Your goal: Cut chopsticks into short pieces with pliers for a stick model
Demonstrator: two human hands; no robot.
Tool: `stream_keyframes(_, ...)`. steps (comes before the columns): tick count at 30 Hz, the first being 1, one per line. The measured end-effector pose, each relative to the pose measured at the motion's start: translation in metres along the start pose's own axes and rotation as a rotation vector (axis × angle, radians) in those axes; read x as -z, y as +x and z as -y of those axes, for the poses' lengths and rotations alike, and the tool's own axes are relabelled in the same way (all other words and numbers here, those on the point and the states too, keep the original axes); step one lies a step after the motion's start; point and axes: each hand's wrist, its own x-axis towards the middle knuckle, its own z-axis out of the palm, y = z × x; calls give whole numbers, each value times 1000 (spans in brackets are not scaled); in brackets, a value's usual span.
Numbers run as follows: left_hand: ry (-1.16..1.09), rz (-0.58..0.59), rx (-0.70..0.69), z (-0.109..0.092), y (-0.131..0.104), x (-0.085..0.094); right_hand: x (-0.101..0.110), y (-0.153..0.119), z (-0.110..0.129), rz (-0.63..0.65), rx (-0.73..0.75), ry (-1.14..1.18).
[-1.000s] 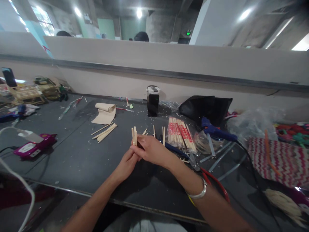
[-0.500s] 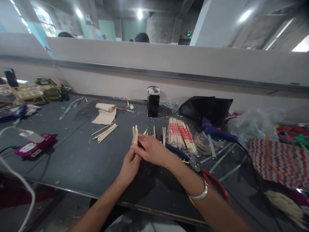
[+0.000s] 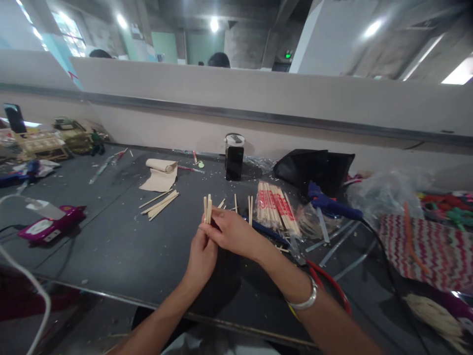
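Close together over the front middle of the dark table, my left hand [image 3: 201, 251] and my right hand [image 3: 231, 229] are both closed on a few short wooden sticks [image 3: 207, 209]. The sticks stand nearly upright, their tops showing above my fingers and their lower ends hidden. My right hand lies over the left one, with its fingers around the sticks. Several loose wooden sticks [image 3: 162, 204] lie to the left of my hands. More sticks [image 3: 250, 209] lie just beyond my right hand, beside a plastic-wrapped pack of chopsticks [image 3: 275, 207].
A phone [image 3: 234, 162] leans against a white round device at the back. A roll of beige cloth [image 3: 158, 175] lies back left, a purple power strip [image 3: 51, 224] far left. On the right are a blue glue gun [image 3: 332, 202], glue sticks [image 3: 338, 251] and red-handled pliers [image 3: 328, 281].
My hands stay closed around the sticks and have hardly moved. The whole view has shifted slightly.
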Motion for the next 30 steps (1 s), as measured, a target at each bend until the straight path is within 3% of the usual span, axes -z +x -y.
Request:
stream_keyframes(8, 43, 103, 36, 2, 5, 9, 0, 1, -1, -1, -17, 43)
stream_keyframes(13, 46, 187, 181, -16, 8, 19, 1, 0, -5, -15, -18, 103)
stream_keyframes(19, 84, 388, 289, -30, 18, 37, -2, 1, -9, -41, 3, 126)
stream_keyframes(23, -46, 287, 335, -28, 13, 30, -3, 2, -9, -51, 5, 115)
stream_keyframes(30, -41, 38, 193, -15, -2, 8, -4, 1, -7, -48, -9, 78)
